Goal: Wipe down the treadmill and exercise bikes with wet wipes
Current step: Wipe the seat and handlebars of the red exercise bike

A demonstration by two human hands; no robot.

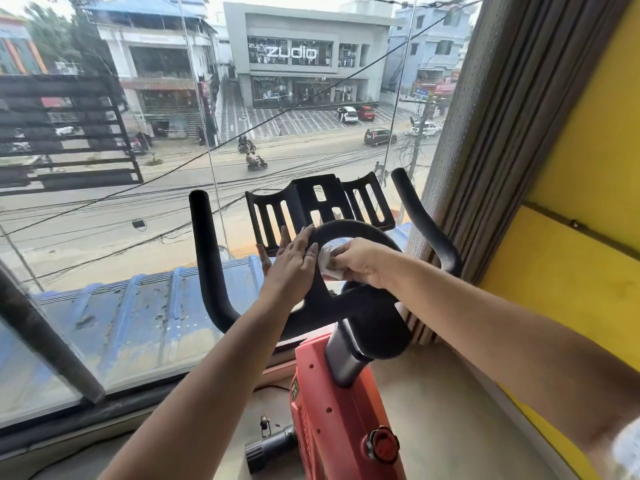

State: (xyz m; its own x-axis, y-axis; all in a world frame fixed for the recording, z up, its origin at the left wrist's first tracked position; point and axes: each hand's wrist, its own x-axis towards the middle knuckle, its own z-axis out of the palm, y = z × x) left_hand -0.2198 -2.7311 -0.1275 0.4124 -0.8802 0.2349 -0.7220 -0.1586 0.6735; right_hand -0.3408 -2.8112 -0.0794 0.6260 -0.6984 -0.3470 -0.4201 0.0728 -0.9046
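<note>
Right hand [360, 263] grips crumpled white wet wipe [327, 263] on black looped handlebar [360, 230]; left hand [294, 261] flat, steadying. Risk: wipe slipping off narrow bar.

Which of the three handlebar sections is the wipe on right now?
The centre loop: the right hand holds the white wipe against its left side. Neither hand touches the left horn or right horn.

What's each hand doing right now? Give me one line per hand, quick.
Left hand: open, straight fingers resting on the handlebar loop.
Right hand: closed on a white wipe, pressed against that loop.
</note>
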